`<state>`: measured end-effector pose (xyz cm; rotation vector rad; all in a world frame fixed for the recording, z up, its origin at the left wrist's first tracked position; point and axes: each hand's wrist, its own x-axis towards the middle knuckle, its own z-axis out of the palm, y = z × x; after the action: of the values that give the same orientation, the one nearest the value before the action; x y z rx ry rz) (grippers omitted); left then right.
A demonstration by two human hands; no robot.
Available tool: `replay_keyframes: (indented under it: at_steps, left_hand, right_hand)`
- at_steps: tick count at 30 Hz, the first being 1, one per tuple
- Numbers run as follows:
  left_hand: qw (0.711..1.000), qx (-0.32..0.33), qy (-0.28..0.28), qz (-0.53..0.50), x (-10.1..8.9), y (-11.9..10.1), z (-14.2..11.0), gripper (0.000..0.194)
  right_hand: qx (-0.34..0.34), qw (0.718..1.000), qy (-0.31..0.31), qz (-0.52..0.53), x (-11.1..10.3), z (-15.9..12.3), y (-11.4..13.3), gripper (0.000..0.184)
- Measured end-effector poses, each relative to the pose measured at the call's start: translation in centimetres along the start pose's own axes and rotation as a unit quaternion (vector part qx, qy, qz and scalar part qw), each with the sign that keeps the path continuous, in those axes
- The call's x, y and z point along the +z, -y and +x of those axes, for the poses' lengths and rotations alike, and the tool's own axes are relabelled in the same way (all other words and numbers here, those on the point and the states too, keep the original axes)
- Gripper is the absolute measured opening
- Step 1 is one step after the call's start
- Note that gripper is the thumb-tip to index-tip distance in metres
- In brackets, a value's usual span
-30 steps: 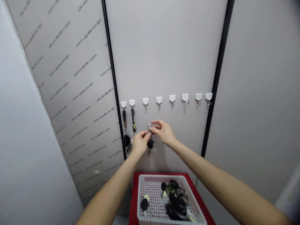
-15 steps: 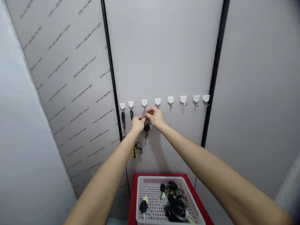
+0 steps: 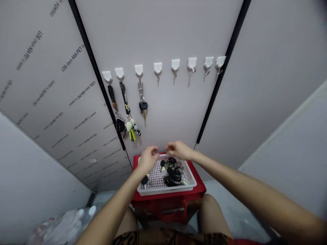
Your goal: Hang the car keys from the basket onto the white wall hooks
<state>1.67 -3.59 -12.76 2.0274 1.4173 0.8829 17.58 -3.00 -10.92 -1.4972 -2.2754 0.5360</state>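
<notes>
My left hand [image 3: 149, 159] hovers over the left back part of a white perforated basket [image 3: 167, 191], empty, its fingers loosely curled and apart. Above the basket's back right edge is my right hand [image 3: 180, 150], also open with nothing in it; its fingertips are slightly blurred. Inside the basket lie several dark keys [image 3: 174, 174], with a lone black-headed key [image 3: 145, 180] at the left, partly covered by my left arm. On the third wall hook [image 3: 139, 70] from the left hangs a key ring with a black-headed key [image 3: 143, 106], apart from both hands.
A black key fob [image 3: 120, 125] and a strap with a yellow-green charm [image 3: 132, 135] hang from the two leftmost hooks. Several bare white hooks [image 3: 175, 64] continue rightward. The basket stands on a red surface [image 3: 199, 182] between my knees. Plastic-wrapped bottles [image 3: 87, 214] sit at lower left.
Both hands have left the key ring, which now hangs free on the third hook. They have come down and apart to above the basket. The view has tilted downward.
</notes>
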Motion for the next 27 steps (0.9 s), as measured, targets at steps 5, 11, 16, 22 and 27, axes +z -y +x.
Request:
replay_keyframes:
  at_steps: [5,11,16,22,27]
  left_hand:
    - [0.991,-0.002,0.093,0.093,5.6,3.3,-2.0,0.028]
    - [0.984,-0.016,0.099,0.144,6.5,4.1,-2.2,0.033]
    - [0.994,-0.034,0.079,0.073,6.2,4.5,-2.1,0.043]
    - [0.985,-0.009,0.083,-0.154,4.3,2.6,-0.9,0.029]
    - [0.96,-0.047,0.072,-0.267,1.9,0.6,-0.1,0.019]
  right_hand:
    - [0.025,0.991,0.023,-0.129,3.6,-2.3,-3.4,0.024]
    - [0.053,0.978,0.034,-0.198,5.6,-1.4,-3.2,0.025]
    - [0.0,0.994,0.02,-0.103,5.9,-1.0,-2.4,0.013]
    - [0.041,0.977,-0.016,0.211,2.7,0.1,-0.2,0.016]
    - [0.081,0.922,-0.015,0.377,0.0,0.9,1.9,0.018]
